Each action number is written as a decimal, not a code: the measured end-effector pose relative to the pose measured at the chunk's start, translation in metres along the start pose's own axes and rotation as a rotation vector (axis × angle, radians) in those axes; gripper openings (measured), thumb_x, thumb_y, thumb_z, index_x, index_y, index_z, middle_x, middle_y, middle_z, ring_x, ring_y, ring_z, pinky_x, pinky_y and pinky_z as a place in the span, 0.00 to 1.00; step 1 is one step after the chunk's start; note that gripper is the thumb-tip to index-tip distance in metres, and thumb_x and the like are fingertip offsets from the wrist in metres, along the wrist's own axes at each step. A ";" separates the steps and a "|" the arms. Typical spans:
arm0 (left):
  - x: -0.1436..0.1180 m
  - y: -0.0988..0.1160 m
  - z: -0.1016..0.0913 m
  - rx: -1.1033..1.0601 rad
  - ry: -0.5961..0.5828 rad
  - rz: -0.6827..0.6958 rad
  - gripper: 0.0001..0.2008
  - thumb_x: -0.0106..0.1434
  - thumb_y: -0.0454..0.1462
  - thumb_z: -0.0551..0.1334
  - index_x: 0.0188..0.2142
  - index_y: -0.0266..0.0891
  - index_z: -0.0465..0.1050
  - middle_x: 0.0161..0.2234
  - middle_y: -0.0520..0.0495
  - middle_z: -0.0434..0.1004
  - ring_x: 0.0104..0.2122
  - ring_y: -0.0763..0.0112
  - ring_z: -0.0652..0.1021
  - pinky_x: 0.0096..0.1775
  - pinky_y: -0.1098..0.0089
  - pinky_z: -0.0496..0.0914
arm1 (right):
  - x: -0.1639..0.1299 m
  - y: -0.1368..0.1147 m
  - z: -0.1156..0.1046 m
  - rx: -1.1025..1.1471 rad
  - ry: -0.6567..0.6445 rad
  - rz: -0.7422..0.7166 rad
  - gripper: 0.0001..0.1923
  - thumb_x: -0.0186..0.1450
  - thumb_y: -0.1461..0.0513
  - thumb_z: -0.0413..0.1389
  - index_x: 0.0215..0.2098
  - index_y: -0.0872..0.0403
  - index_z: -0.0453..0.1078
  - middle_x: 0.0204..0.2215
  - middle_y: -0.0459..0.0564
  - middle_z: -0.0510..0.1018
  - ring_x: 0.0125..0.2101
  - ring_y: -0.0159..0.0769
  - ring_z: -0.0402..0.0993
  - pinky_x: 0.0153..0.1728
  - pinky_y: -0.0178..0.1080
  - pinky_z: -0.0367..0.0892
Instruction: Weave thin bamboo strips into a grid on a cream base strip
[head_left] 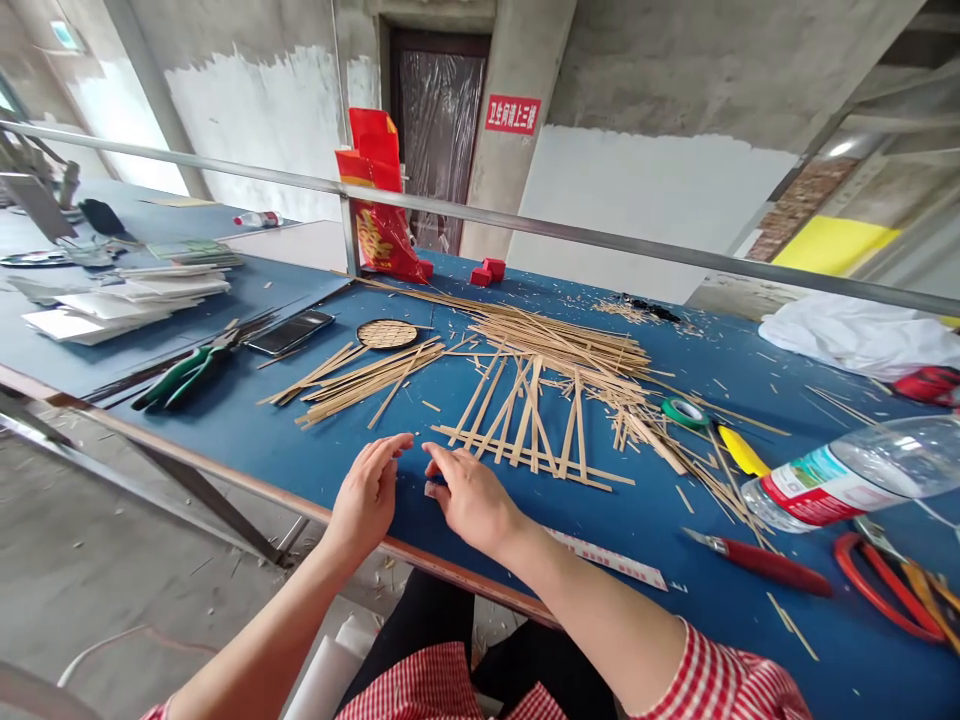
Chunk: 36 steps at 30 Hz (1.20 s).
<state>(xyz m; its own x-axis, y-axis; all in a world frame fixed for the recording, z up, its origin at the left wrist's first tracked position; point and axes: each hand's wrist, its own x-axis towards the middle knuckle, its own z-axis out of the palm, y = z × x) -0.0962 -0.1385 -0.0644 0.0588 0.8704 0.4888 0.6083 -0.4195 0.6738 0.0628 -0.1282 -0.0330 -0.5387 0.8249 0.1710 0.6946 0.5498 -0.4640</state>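
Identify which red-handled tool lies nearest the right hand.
The red-handled knife, lying right of the right hand; the red-handled scissors sit farther right by the table edge.

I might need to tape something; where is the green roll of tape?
The green tape roll lies on the blue table, right of the bamboo strips, just behind the yellow-handled tool.

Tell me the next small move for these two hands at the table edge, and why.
Probably reach the right hand forward to the laid-out bamboo strips. Both hands rest empty on the blue table, the left hand beside the right, and the right hand's fingers point at the nearest strip, just beyond them. The ruler lies under the right forearm.
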 end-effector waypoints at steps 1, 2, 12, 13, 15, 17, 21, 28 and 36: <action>-0.001 0.000 0.001 0.000 0.011 0.009 0.15 0.62 0.33 0.46 0.45 0.39 0.64 0.41 0.45 0.71 0.40 0.69 0.71 0.44 0.65 0.66 | 0.001 0.000 0.001 -0.007 -0.006 -0.003 0.25 0.57 0.70 0.51 0.53 0.58 0.58 0.35 0.50 0.75 0.39 0.36 0.67 0.42 0.35 0.62; -0.001 0.001 0.002 0.001 0.018 0.016 0.14 0.62 0.33 0.46 0.45 0.39 0.64 0.40 0.45 0.71 0.40 0.69 0.71 0.44 0.64 0.66 | 0.002 0.000 0.001 -0.013 -0.011 -0.007 0.25 0.56 0.70 0.52 0.53 0.58 0.58 0.35 0.49 0.75 0.38 0.36 0.67 0.42 0.35 0.62; -0.002 0.005 -0.001 -0.004 0.019 0.014 0.14 0.63 0.33 0.45 0.44 0.39 0.64 0.39 0.46 0.72 0.39 0.69 0.71 0.44 0.64 0.66 | -0.002 -0.005 -0.002 -0.093 -0.009 -0.016 0.24 0.59 0.69 0.49 0.54 0.60 0.55 0.36 0.51 0.74 0.39 0.36 0.66 0.44 0.37 0.61; -0.002 0.006 -0.001 -0.003 0.021 0.012 0.14 0.63 0.33 0.45 0.44 0.39 0.64 0.39 0.46 0.72 0.39 0.69 0.72 0.44 0.64 0.66 | -0.002 -0.006 -0.002 -0.091 -0.015 -0.015 0.24 0.59 0.69 0.49 0.54 0.60 0.55 0.36 0.51 0.74 0.39 0.36 0.66 0.43 0.37 0.61; -0.003 0.006 -0.001 0.002 0.027 0.011 0.14 0.63 0.33 0.45 0.44 0.40 0.64 0.39 0.46 0.72 0.39 0.69 0.72 0.44 0.64 0.66 | -0.001 -0.005 -0.003 -0.083 -0.030 -0.014 0.24 0.59 0.69 0.49 0.54 0.60 0.55 0.36 0.51 0.74 0.39 0.36 0.66 0.43 0.37 0.62; -0.003 0.006 0.000 0.002 0.034 0.014 0.14 0.63 0.33 0.45 0.44 0.39 0.65 0.38 0.47 0.73 0.39 0.69 0.72 0.43 0.65 0.66 | -0.001 -0.005 -0.003 -0.080 -0.033 -0.017 0.25 0.58 0.69 0.50 0.54 0.59 0.55 0.36 0.51 0.74 0.39 0.36 0.66 0.43 0.37 0.61; -0.003 0.006 -0.001 0.004 0.043 0.013 0.14 0.63 0.33 0.45 0.44 0.39 0.65 0.38 0.47 0.73 0.39 0.69 0.72 0.43 0.66 0.66 | 0.000 -0.003 -0.002 -0.087 -0.032 -0.021 0.25 0.59 0.68 0.49 0.55 0.60 0.54 0.36 0.51 0.74 0.40 0.36 0.66 0.44 0.38 0.61; -0.003 0.007 -0.001 0.009 0.044 0.015 0.14 0.63 0.33 0.45 0.44 0.38 0.65 0.38 0.46 0.73 0.39 0.70 0.72 0.43 0.66 0.66 | -0.002 -0.003 -0.001 -0.105 -0.027 -0.048 0.24 0.58 0.70 0.48 0.54 0.62 0.56 0.35 0.53 0.73 0.38 0.36 0.66 0.42 0.37 0.62; -0.003 0.006 -0.001 0.003 0.040 0.007 0.14 0.63 0.33 0.45 0.44 0.39 0.65 0.38 0.47 0.73 0.39 0.69 0.72 0.43 0.65 0.66 | 0.000 -0.001 -0.003 -0.077 -0.054 -0.045 0.25 0.58 0.70 0.50 0.54 0.60 0.55 0.33 0.49 0.74 0.38 0.37 0.65 0.42 0.39 0.61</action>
<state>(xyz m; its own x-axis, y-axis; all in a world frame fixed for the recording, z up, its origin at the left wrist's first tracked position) -0.0935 -0.1441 -0.0616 0.0316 0.8563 0.5156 0.6100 -0.4251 0.6687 0.0636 -0.1284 -0.0294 -0.5941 0.7918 0.1420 0.7023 0.5966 -0.3883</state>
